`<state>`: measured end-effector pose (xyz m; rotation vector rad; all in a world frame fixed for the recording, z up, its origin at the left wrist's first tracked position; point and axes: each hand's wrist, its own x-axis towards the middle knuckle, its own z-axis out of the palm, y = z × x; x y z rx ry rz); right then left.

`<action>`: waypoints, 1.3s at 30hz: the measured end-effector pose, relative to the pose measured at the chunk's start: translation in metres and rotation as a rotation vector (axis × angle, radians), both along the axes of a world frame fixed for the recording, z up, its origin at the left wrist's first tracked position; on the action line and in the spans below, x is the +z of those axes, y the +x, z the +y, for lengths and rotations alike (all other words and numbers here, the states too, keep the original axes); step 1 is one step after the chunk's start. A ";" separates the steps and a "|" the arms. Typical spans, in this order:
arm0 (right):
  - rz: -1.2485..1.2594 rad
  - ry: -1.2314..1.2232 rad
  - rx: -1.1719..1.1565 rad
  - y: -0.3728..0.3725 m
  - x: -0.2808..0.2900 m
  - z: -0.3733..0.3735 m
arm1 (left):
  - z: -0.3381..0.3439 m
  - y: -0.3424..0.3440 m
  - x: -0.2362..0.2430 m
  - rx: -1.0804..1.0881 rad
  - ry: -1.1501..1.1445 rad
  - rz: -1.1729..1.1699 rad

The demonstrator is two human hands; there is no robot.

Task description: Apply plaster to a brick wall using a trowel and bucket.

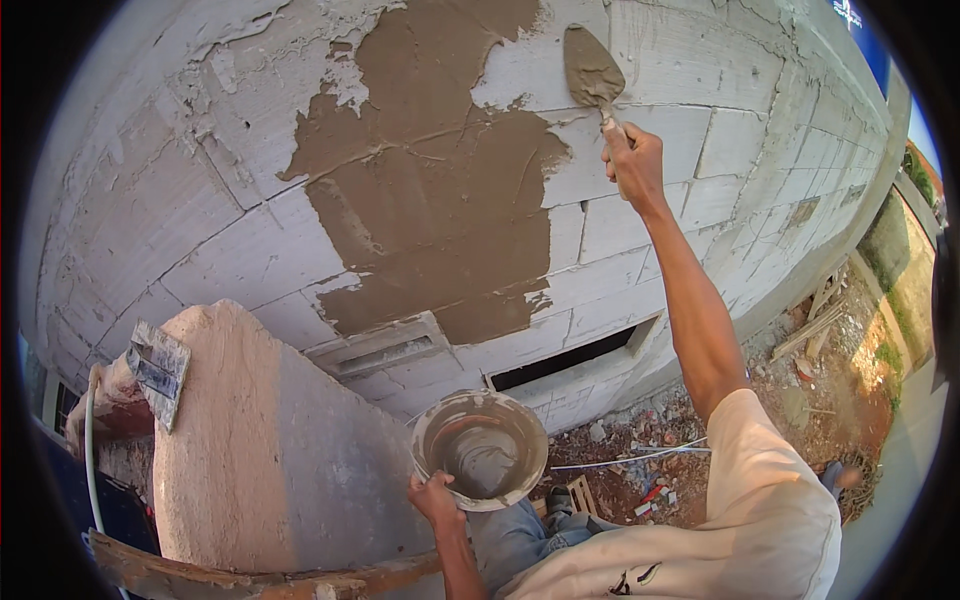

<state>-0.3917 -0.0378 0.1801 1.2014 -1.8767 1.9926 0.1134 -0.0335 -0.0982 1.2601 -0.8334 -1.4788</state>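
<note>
My right hand (634,162) is closed around the handle of a pointed trowel (592,68), raised against the upper part of the block wall. Grey-brown mortar coats its blade. Whether the blade touches the wall I cannot tell. Low in front of me, my left hand (437,498) grips the rim of a round bucket (480,447) with wet mortar (485,460) inside. A wide patch of brown mortar (430,210) covers the pale blocks left of the trowel, with ragged edges.
A flat plastering float (158,372) lies on a plastered ledge (230,440) at left. Below the patch, the block wall (720,145) has a dark slot opening (565,360). Rubble and wood scraps (815,325) cover the ground at lower right. A wooden plank (260,583) runs along the lower left.
</note>
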 end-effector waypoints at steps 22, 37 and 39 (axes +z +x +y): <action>-0.122 0.004 0.038 0.037 -0.103 -0.011 | 0.001 0.003 -0.002 -0.009 0.016 -0.030; 0.278 0.470 0.302 0.117 0.081 -0.108 | -0.002 0.010 -0.008 0.018 0.048 -0.047; 0.423 0.559 0.265 0.117 0.061 -0.106 | -0.004 0.008 -0.006 -0.001 0.051 -0.066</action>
